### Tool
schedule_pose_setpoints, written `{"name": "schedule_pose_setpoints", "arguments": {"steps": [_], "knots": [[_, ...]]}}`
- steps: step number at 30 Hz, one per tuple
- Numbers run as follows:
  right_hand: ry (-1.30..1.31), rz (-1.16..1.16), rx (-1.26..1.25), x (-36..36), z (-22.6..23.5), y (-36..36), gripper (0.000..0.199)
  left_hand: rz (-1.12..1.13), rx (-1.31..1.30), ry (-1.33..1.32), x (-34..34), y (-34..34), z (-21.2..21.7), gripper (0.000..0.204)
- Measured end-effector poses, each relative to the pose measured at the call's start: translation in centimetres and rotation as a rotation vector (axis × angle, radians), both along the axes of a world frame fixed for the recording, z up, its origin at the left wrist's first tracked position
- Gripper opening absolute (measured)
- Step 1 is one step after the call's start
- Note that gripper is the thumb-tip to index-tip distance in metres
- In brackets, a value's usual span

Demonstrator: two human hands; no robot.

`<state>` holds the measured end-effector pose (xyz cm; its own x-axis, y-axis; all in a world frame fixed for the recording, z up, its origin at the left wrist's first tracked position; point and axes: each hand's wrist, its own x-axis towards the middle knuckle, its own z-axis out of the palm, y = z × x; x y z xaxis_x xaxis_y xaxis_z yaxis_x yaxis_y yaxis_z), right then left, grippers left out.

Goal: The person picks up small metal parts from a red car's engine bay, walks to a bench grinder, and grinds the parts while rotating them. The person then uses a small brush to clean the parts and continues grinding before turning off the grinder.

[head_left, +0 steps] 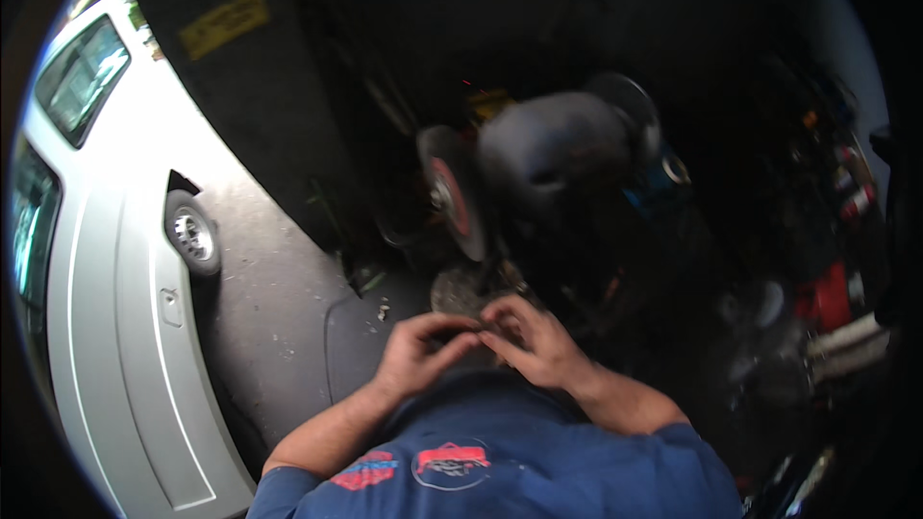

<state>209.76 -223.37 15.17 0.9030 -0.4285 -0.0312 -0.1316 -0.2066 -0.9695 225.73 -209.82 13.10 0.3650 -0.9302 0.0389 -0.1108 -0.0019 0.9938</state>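
Close in front of my chest, my left hand (428, 350) and my right hand (532, 341) meet with thumbs and fingertips pinched together. Something small and dark seems to sit between the fingertips, but it is too small and blurred to name. Just beyond the hands stands a bench grinder with a grey rounded motor housing (553, 144). Its left grinding wheel (452, 194) has a red centre, and a second round wheel or guard (625, 106) shows on the far right side. Neither hand touches the grinder.
A white van (115, 259) stands outside at the left, its wheel (192, 234) on the grey floor (279, 317). A dark panel with a yellow label (224, 25) rises at the upper left. Cluttered items, including a red object (825, 298), lie in shadow at the right.
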Motion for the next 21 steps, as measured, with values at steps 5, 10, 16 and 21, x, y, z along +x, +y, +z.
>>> {"name": "schedule_pose_setpoints", "arguments": {"steps": [5, 10, 16, 21], "knots": [[-0.217, -0.05, 0.274, 0.7, 0.2, -0.4, 0.029, 0.137, -0.105, 0.045, 0.0, -1.3, 0.1, 0.018], [-0.338, -0.122, 0.4, 2.0, -0.2, -0.4, 0.025, 0.197, -0.182, 0.158, -0.3, -2.3, 0.2, 0.02], [-0.32, -0.208, 0.585, 3.5, -1.1, -1.5, 0.023, 0.219, -0.14, 0.223, 0.7, -3.8, -1.1, 0.02], [-0.29, -0.279, 0.582, 4.4, -0.9, -2.0, 0.019, 0.246, -0.199, 0.26, 1.3, -4.8, -1.0, 0.02]]}}
